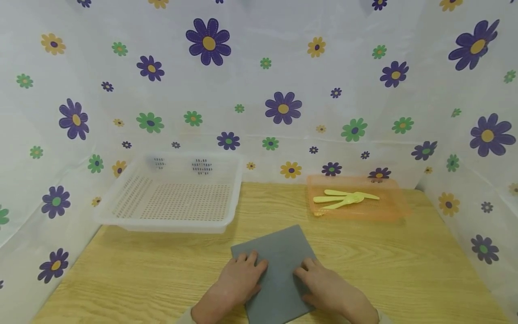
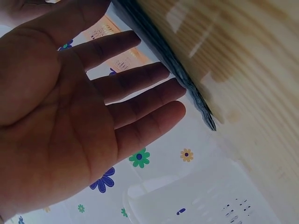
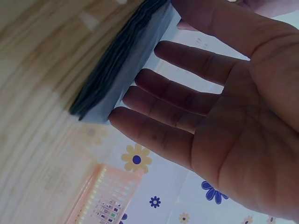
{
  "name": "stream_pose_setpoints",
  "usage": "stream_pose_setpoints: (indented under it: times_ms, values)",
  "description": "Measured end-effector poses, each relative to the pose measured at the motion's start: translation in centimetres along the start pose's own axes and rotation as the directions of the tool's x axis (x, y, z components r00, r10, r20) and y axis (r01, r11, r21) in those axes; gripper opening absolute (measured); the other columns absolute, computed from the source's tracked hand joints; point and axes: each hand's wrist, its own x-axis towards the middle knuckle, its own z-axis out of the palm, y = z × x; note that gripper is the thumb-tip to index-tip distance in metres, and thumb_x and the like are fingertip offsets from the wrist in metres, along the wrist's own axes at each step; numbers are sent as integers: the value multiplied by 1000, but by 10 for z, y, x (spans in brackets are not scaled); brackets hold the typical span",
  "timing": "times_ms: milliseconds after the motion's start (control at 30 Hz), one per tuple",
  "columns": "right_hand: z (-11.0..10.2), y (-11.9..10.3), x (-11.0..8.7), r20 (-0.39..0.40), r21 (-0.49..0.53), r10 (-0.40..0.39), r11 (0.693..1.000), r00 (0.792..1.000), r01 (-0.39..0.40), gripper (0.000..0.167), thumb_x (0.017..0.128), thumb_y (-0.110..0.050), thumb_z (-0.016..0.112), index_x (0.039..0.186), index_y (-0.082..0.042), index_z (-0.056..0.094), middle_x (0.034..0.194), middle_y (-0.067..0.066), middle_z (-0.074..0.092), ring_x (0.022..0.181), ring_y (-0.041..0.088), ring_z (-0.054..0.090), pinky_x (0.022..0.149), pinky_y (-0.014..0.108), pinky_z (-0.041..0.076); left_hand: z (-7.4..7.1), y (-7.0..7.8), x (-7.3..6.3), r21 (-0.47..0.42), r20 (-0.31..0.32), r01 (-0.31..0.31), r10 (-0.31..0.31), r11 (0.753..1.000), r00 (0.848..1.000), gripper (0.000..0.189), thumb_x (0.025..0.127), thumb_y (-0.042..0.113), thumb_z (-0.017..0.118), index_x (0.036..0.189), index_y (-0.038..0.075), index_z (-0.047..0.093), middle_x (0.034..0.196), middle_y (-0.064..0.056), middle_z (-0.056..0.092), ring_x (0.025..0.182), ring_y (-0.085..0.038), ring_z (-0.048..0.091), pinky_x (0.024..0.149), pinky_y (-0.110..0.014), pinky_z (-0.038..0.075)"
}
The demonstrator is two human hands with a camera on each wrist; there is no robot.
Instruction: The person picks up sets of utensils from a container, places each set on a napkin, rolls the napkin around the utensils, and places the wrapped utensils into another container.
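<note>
A flat grey square stack of thin layers (image 1: 281,265), possibly folded cloth or paper, lies turned at an angle on the table in front of me. My left hand (image 1: 243,279) rests at its left side, fingertips touching the surface near the edge. On the opposite side, my right hand (image 1: 323,283) touches the right edge. In the left wrist view, the left hand's fingers (image 2: 140,100) are spread and fairly straight, tips against the layered edge (image 2: 175,65). The right wrist view shows the right fingers (image 3: 163,100) likewise extended along the stack's edge (image 3: 121,65).
A white perforated basket (image 1: 170,225) stands at the back left of the wooden table (image 1: 384,252). At the back right is a shallow orange basket (image 1: 388,211) holding several yellow-green plastic utensils (image 1: 348,198). A flower-print curtain (image 1: 243,81) encloses the back and sides.
</note>
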Motion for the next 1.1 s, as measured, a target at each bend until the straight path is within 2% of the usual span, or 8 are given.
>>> stream_pose_setpoints:
  times_ms: [167, 333, 467, 767, 1100]
  values:
    - [1, -2, -1, -18, -43, -12, 999, 1000, 11, 38, 80, -17, 82, 113, -8, 64, 96, 0, 50, 82, 10, 48, 66, 25, 49, 0, 0, 1, 8, -29, -5, 5, 1000, 1000, 45, 85, 39, 77, 122, 19, 61, 116, -10, 57, 97, -27, 60, 74, -38, 54]
    - [3, -5, -2, -35, -44, 2, 999, 999, -4, 31, 83, -16, 79, 109, -8, 64, 95, 0, 48, 81, 13, 47, 63, 26, 47, 2, 1, 0, 7, -45, -1, 1, 1000, 999, 44, 84, 38, 78, 119, 18, 61, 115, -10, 57, 95, -28, 60, 72, -38, 54]
    - [3, -8, -2, -20, -42, 28, 999, 999, -29, 32, 84, -17, 78, 111, -8, 63, 96, 1, 47, 83, 15, 46, 63, 27, 47, 2, 1, 0, 4, -47, 1, -1, 1000, 999, 43, 84, 37, 78, 118, 18, 61, 115, -10, 57, 95, -27, 59, 72, -38, 54]
    - [4, -7, -1, -13, -41, 24, 999, 1000, -24, 30, 86, -17, 76, 111, -9, 62, 94, 0, 47, 81, 14, 44, 65, 28, 46, 1, 1, 0, 12, -51, 0, 1, 1000, 999, 43, 84, 37, 79, 119, 18, 62, 115, -10, 58, 96, -28, 60, 73, -38, 54]
    - [2, -5, -1, -25, -24, 16, 1000, 1000, -17, 36, 83, -18, 80, 112, -8, 63, 97, 1, 49, 82, 13, 46, 65, 26, 48, 1, 1, 0, 32, -53, -5, 7, 999, 999, 45, 84, 39, 78, 120, 18, 62, 114, -10, 58, 97, -27, 60, 73, -38, 54]
